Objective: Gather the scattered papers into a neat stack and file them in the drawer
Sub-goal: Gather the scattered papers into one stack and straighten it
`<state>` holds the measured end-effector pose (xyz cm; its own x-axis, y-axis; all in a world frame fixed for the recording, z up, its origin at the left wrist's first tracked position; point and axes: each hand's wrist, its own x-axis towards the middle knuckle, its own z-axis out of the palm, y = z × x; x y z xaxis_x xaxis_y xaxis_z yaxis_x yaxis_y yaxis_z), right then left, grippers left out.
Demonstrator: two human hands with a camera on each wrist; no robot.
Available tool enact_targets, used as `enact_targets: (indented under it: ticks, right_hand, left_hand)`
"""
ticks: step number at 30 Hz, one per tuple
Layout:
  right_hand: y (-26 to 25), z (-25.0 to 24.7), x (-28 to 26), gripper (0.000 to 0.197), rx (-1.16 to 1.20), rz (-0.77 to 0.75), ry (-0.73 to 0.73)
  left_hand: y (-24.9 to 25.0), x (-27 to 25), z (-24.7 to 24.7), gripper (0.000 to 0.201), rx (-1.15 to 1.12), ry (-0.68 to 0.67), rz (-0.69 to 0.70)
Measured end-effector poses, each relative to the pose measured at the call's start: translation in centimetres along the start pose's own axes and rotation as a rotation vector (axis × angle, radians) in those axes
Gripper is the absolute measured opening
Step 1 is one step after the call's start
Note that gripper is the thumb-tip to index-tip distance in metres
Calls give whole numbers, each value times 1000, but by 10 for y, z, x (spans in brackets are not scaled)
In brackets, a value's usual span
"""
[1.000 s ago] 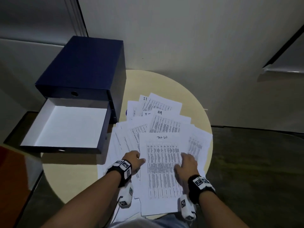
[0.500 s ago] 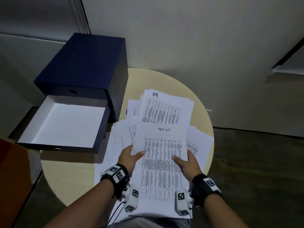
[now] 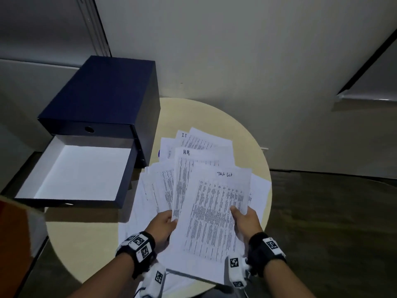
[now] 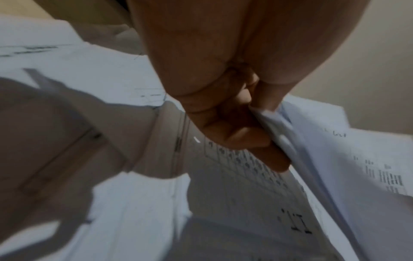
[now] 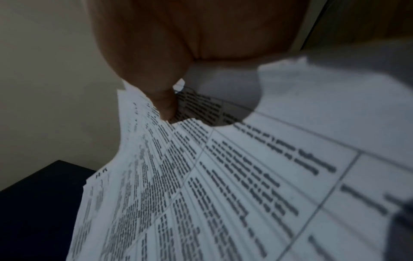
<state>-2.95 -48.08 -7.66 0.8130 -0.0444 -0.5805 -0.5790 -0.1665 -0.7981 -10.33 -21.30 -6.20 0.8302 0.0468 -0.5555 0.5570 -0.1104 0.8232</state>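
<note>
Printed white papers [image 3: 189, 151] lie fanned over a round beige table [image 3: 214, 117]. I hold a lifted bundle between both hands, its top sheet headed "Task list" [image 3: 217, 211], an "HR" sheet [image 3: 182, 179] skewed beneath it. My left hand [image 3: 164, 225] pinches the bundle's left edge [image 4: 277, 123], thumb on top. My right hand [image 3: 245, 220] grips the right edge, thumb [image 5: 165, 102] pressed onto the printed sheet [image 5: 223, 176]. The dark blue drawer box [image 3: 103, 95] stands at the left, its lower drawer [image 3: 79, 171] pulled out, white inside and holding nothing.
More sheets, one headed "IT" [image 3: 199, 139], lie beyond and under the held bundle. The box's upper drawer front [image 3: 89, 129] has a round finger hole. A wall [image 3: 236, 50] stands right behind the table. Dark floor [image 3: 333, 233] lies to the right.
Both hands went from lying flat on the papers to gripping a bundle by its sides. The bundle has come up off the table and turned slightly clockwise.
</note>
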Motion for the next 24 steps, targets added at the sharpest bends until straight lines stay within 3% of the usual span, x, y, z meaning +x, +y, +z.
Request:
enact_targets:
  ticks: [4, 7, 9, 11, 14, 16, 18, 20, 21, 24]
  right_hand:
    - [4, -1, -2, 33, -74, 26, -118]
    - [6, -1, 1, 30, -156, 65, -84]
    - [6, 1, 3, 19, -113, 99, -31]
    - [6, 3, 5, 13, -110, 102, 27]
    - [7, 4, 9, 11, -141, 104, 55]
    - [10, 3, 10, 7, -192, 149, 17]
    - [16, 2, 9, 5, -257, 188, -29]
    - [17, 3, 8, 7, -260, 187, -48]
    - [17, 3, 8, 9, -257, 185, -54]
    - [15, 1, 10, 15, -289, 162, -58]
  left_hand:
    - [-7, -6, -3, 20, 90, -14, 51]
    - [-24, 6, -14, 36, 276, 8, -11]
    - [-25, 6, -13, 43, 272, 39, -27]
    - [-25, 5, -12, 43, 268, 166, -36]
    - [-16, 5, -19, 8, 368, 476, -36]
    - [-14, 11, -26, 33, 401, 541, -107]
    - [-10, 15, -31, 58, 238, 508, -213]
    - [-1, 17, -33, 67, 128, 466, -275]
    - [1, 19, -34, 62, 143, 456, -269]
    - [9, 18, -38, 18, 390, 433, -203]
